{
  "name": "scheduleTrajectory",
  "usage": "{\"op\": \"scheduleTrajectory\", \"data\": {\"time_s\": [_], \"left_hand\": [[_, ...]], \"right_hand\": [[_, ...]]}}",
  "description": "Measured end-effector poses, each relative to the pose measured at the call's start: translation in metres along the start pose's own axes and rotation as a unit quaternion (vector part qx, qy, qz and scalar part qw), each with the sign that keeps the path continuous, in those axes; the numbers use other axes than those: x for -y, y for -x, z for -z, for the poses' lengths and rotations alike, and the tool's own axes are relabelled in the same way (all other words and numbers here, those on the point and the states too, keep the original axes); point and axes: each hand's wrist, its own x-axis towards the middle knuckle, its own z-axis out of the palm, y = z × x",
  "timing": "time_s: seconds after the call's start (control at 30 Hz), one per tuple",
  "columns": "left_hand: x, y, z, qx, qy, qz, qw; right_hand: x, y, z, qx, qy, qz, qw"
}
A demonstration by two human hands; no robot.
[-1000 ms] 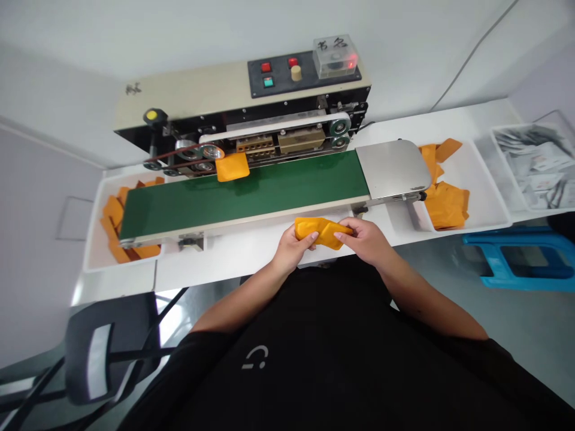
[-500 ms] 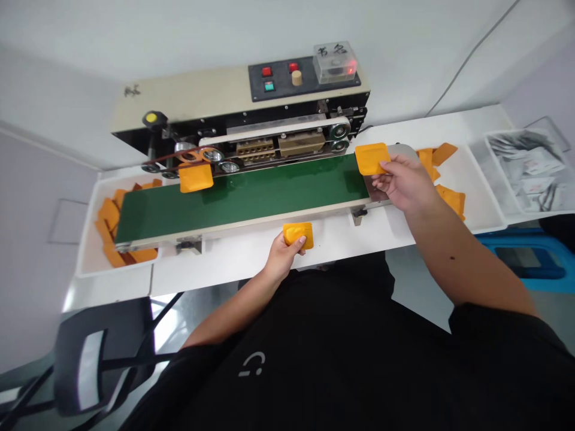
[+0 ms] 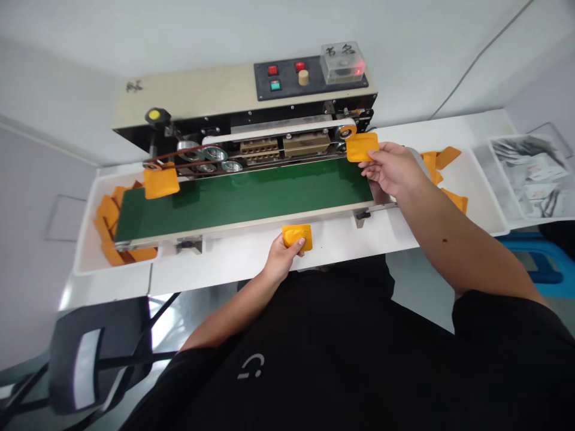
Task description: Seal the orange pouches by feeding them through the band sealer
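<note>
White bench [image 3: 341, 239] carries a sealing machine [image 3: 242, 114] with a green conveyor belt [image 3: 245, 194] — the right hand [image 3: 390, 170] pinches 1 orange pouch [image 3: 362, 147] at the machine's right-end rollers. Nearer the body, the left hand [image 3: 282, 257] grips a second orange pouch [image 3: 297, 236] resting on the bench edge, while a third pouch [image 3: 160, 182] sits at the belt's left end above a white tray [image 3: 90, 239] of pouches.
</note>
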Motion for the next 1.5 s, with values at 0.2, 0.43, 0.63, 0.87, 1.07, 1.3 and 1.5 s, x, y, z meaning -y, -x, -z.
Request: {"op": "scheduleTrajectory", "data": {"time_s": [0.2, 0.43, 0.63, 0.87, 1.07, 1.3, 1.5], "left_hand": [[0.001, -0.001, -0.001, 0.003, 0.001, 0.001, 1.000], [0.002, 0.000, 0.002, 0.007, 0.001, 0.003, 1.000], [0.005, -0.006, -0.004, 0.042, 0.020, 0.020, 0.999], [-0.008, -0.008, -0.024, 0.112, 0.001, 0.011, 0.994], [-0.018, -0.003, -0.033, 0.147, -0.010, 0.001, 0.989], [-0.021, 0.003, -0.036, 0.162, -0.011, -0.019, 0.986], [-0.016, 0.004, -0.027, 0.180, 0.001, -0.037, 0.983]], "right_hand": [[-0.002, -0.012, -0.017, 0.038, 0.024, -0.007, 0.999], [-0.017, 0.025, 0.001, -0.013, 0.022, 0.120, 0.992], [-0.071, 0.100, 0.002, 0.029, 0.025, 0.168, 0.985], [-0.122, 0.129, -0.003, 0.111, 0.080, 0.104, 0.985], [-0.126, 0.128, -0.002, 0.144, 0.139, 0.084, 0.976], [-0.145, 0.134, -0.017, 0.198, 0.103, 0.013, 0.975], [-0.118, 0.123, -0.006, 0.121, 0.029, 0.033, 0.992]]}}
